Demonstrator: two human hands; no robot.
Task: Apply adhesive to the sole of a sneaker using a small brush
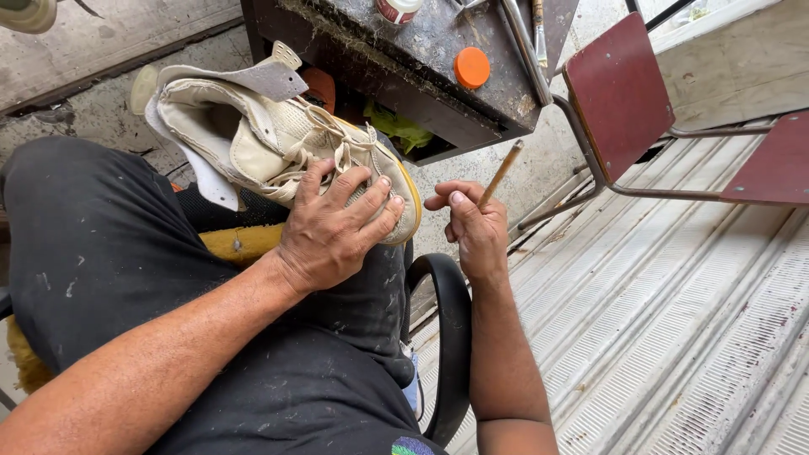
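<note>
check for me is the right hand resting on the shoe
No, the right hand holds a thin wooden stick beside the shoe.
</note>
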